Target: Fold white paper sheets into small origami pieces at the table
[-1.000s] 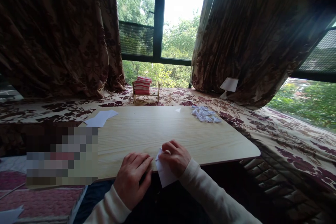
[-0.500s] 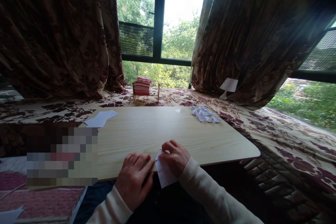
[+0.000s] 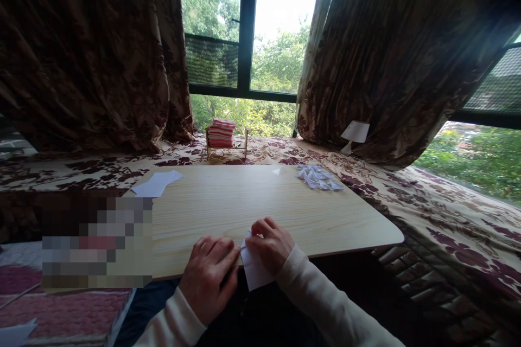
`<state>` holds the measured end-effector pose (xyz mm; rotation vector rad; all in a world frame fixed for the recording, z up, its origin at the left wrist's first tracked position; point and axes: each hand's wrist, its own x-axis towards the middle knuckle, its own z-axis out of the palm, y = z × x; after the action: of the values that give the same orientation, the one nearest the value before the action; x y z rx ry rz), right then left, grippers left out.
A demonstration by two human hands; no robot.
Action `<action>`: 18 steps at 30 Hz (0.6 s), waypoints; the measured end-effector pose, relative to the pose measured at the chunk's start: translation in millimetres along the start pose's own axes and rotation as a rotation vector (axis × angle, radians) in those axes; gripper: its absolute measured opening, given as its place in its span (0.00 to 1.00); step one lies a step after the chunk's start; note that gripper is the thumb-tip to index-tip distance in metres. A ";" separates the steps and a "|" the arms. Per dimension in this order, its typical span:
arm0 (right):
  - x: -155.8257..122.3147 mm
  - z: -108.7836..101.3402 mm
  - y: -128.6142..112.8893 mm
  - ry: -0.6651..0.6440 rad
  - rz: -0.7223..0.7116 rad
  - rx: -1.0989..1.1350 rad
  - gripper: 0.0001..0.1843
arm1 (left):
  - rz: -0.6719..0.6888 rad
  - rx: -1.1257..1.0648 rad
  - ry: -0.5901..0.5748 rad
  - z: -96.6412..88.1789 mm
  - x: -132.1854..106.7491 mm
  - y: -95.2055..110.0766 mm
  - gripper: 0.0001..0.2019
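A white sheet of paper lies over the near edge of the wooden tabletop, its lower part sticking out past the edge. My right hand is closed on the upper part of this paper, fingers bent in a pinch. To its left, my left hand rests on the table edge, its fingers together and laid down, the thumb apart. Its index fingertip reaches the paper's left border. Part of the paper is hidden beneath my right hand.
Folded white paper pieces lie heaped at the far right of the table, a small white triangle beside them. Loose white sheets are at the far left. Behind stand a small rack with red-striped cloths and a lamp.
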<state>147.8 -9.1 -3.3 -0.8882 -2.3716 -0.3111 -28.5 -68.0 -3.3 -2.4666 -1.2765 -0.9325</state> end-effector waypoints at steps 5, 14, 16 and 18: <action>0.1 0.1 -0.1 0.003 0.012 -0.009 0.06 | -0.008 -0.001 0.000 0.6 -0.2 0.4 0.14; 1.1 0.7 0.0 -0.005 -0.032 -0.039 0.05 | 0.002 -0.006 0.017 -0.1 1.0 0.0 0.14; 1.3 1.1 0.1 -0.016 -0.027 -0.043 0.05 | 0.003 -0.009 0.006 -0.7 0.7 -0.2 0.14; 1.7 0.9 -0.1 -0.025 -0.025 -0.039 0.05 | -0.006 -0.011 -0.005 -1.0 0.2 -0.4 0.14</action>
<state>146.3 -7.9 -3.0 -0.8862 -2.4085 -0.3598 -29.2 -68.0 -2.4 -2.4757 -1.2842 -0.9380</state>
